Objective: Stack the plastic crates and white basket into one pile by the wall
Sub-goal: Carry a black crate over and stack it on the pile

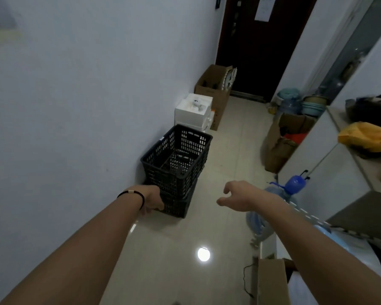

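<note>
Left grip point(154, 200) on crate stack point(176, 166) — wall-side

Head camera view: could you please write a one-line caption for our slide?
Left hand holds the near end of the stacked black crates by the wall; right hand hovers empty.

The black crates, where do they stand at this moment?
In the head view the black crates stand stacked on the floor against the left wall, before a white box. The left hand grips their near lower corner.
</note>
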